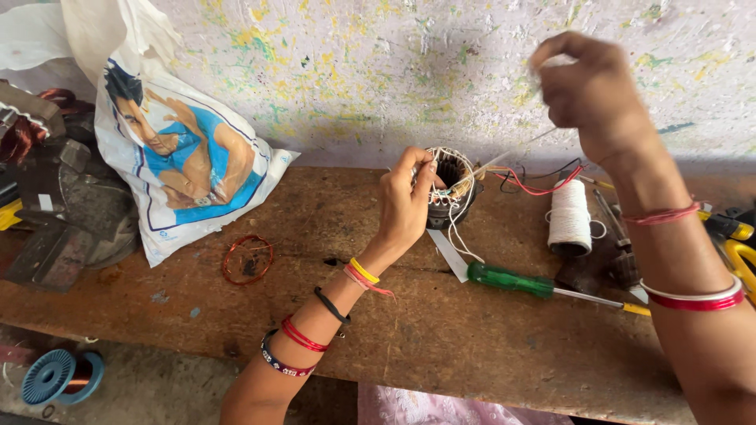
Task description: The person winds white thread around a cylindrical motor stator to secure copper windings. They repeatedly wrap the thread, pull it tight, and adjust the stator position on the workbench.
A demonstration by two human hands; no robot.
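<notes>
A small motor stator point(450, 189), standing on the wooden bench point(441, 330), is gripped at its rim by the left hand point(405, 206). A white thread point(504, 157) running from the stator is pinched and held raised by the right hand point(591, 86). A spool of white thread point(568, 216) and a green-handled screwdriver point(512, 281) are seen nearby; a loose copper wire coil point(247, 259) lies further left.

Rough matt wooden bench point(472, 346), worn and stained, glossy green plastic screwdriver handle point(510, 280), shiny metal shaft, matt white cotton thread spool point(569, 216), glossy copper wire coil point(247, 259), crinkled plastic bag point(185, 165), rough paint-flecked wall point(378, 71)
</notes>
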